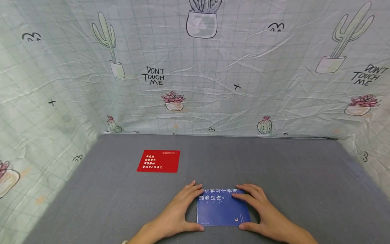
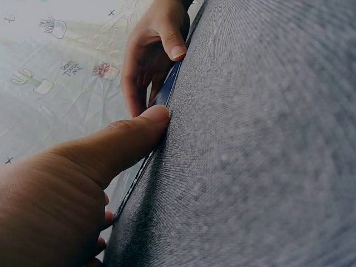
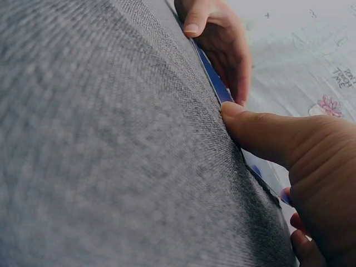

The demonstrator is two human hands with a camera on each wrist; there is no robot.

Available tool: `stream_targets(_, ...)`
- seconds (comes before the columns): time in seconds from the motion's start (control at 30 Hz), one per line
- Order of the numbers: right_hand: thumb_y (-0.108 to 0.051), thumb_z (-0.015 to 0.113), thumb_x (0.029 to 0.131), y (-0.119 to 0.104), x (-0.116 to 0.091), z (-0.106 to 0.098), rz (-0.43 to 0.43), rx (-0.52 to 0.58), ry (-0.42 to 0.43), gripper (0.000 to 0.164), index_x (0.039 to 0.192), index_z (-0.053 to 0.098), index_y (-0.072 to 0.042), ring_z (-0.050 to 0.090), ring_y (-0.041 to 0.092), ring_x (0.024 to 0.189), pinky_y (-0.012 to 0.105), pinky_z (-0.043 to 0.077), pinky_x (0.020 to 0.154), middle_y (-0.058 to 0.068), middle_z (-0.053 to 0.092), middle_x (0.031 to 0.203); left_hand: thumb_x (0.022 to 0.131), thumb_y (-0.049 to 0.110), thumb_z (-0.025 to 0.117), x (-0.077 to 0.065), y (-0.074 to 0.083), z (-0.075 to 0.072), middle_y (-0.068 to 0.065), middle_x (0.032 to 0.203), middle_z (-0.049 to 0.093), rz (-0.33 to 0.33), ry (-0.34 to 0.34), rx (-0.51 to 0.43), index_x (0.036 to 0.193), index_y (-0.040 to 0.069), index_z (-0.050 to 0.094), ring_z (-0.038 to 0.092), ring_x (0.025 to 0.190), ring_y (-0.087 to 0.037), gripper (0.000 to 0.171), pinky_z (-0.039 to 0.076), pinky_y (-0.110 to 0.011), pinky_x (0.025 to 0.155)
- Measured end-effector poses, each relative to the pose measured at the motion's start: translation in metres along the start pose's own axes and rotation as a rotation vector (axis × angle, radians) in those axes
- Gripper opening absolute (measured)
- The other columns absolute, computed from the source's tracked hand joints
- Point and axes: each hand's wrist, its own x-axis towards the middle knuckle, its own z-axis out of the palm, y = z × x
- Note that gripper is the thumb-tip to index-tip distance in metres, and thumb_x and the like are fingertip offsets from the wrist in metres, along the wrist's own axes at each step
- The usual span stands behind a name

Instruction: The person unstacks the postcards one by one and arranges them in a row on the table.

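Note:
A blue card (image 1: 223, 211) with white lettering and a small crescent moon lies low over the grey cloth, close in front of the person. At its left side the left hand (image 1: 179, 211) grips it, thumb at the near corner and fingers at the far corner. Mirroring that on the right side, the right hand (image 1: 263, 215) holds the card with its thumb near and its fingertips over the far right corner. Both wrist views show the thumbs (image 2: 157, 114) (image 3: 231, 109) at the card's near edge, low against the cloth.
Farther back and to the left, a red card (image 1: 159, 161) with white lettering lies flat on the grey cloth surface (image 1: 106, 196). A pale curtain (image 1: 231, 61) printed with cacti hangs behind the surface and along both its sides.

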Motion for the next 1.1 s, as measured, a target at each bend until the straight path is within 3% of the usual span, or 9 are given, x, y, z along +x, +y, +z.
stream_targets(0.13, -0.054, 0.072, 0.079, -0.0001, -0.0004, 0.0006, -0.041, -0.001, 0.026, 0.070, 0.140, 0.046, -0.031, 0.022, 0.014, 0.133, 0.040, 0.038, 0.097, -0.004, 0.034, 0.148, 0.071, 0.051, 0.080, -0.0006, -0.0019, 0.0012, -0.001, 0.150, 0.036, 0.025, 0.025, 0.016, 0.144, 0.013, 0.040, 0.021, 0.142, -0.025, 0.092, 0.028, -0.050, 0.109)
stream_targets(0.33, -0.048, 0.074, 0.079, -0.0002, 0.0006, 0.0005, -0.110, 0.038, 0.061, 0.071, 0.140, 0.046, -0.026, 0.024, 0.019, 0.132, 0.012, 0.015, 0.101, 0.001, 0.035, 0.147, 0.070, 0.050, 0.081, 0.0008, -0.0030, 0.0016, 0.000, 0.147, 0.039, 0.072, 0.045, 0.027, 0.143, 0.014, 0.041, 0.024, 0.141, -0.024, 0.090, 0.024, -0.043, 0.112)
stream_targets(0.63, -0.047, 0.074, 0.079, -0.0005, 0.0007, 0.0006, -0.117, 0.056, 0.057, 0.072, 0.141, 0.045, -0.024, 0.026, 0.017, 0.132, 0.010, 0.015, 0.102, 0.002, 0.035, 0.147, 0.075, 0.042, 0.079, 0.0011, 0.0025, 0.0024, 0.000, 0.150, 0.032, 0.026, -0.007, 0.027, 0.145, 0.020, 0.038, 0.026, 0.140, -0.025, 0.084, 0.034, -0.051, 0.105)
stream_targets(0.87, -0.053, 0.072, 0.078, -0.0008, 0.0010, -0.0005, -0.088, 0.019, 0.033, 0.073, 0.141, 0.045, -0.029, 0.024, 0.016, 0.134, 0.012, 0.017, 0.104, 0.000, 0.032, 0.150, 0.075, 0.042, 0.079, -0.0001, 0.0047, 0.0003, 0.002, 0.151, 0.033, 0.007, 0.002, -0.001, 0.144, 0.022, 0.040, 0.033, 0.136, -0.022, 0.081, 0.037, -0.050, 0.103)
stream_targets(1.1, -0.048, 0.075, 0.077, 0.0032, 0.0029, -0.0062, -0.208, 0.040, 0.028, 0.075, 0.140, 0.046, -0.019, 0.022, 0.026, 0.134, 0.011, 0.010, 0.105, 0.012, 0.030, 0.149, 0.076, 0.043, 0.077, 0.0005, 0.0046, 0.0001, 0.003, 0.149, 0.036, 0.045, 0.057, 0.016, 0.142, 0.020, 0.043, 0.039, 0.131, -0.015, 0.078, 0.042, -0.043, 0.100)
